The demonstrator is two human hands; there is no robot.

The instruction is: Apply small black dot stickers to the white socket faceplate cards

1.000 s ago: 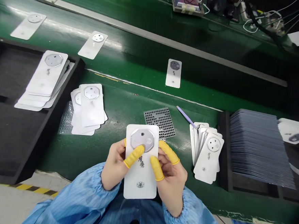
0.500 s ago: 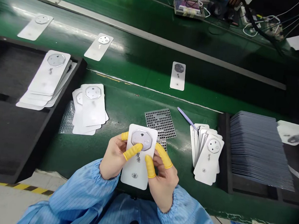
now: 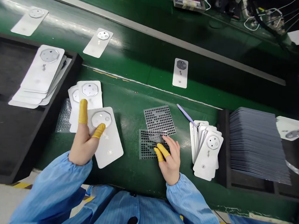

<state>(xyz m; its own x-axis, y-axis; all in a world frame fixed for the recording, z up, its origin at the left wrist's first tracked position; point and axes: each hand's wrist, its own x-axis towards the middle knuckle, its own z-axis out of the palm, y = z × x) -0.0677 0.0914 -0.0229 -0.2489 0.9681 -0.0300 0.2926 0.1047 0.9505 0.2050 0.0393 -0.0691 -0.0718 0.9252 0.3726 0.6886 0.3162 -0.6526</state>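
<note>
A white phone back cover (image 3: 111, 143) with an octagonal camera plate is in my left hand (image 3: 84, 141). The thumb presses on its face near the plate, the index finger stretches up along its left side, and the other fingers are hidden beneath. My right hand (image 3: 170, 161) is over a clear sheet of small black dots (image 3: 147, 139). Its yellow-capped thumb and index finger come together in a pinch at the sheet; whatever is between them is too small to make out. A second dot sheet (image 3: 160, 118) lies behind and partly overlaps it.
Beside my left hand lie stacked covers (image 3: 89, 90) on bubble wrap (image 3: 63, 119); more covers (image 3: 43, 70) rest on a black tray (image 3: 16, 150). To the right are purple tweezers (image 3: 185, 112), fanned covers (image 3: 207, 157) and a tray of dark sheets (image 3: 255, 143). Single covers (image 3: 180, 73) lie farther back.
The cover has gone from between both hands to my left hand alone, moving left beside the stack. My right hand has let go of it and come down onto the nearer dot sheet.
</note>
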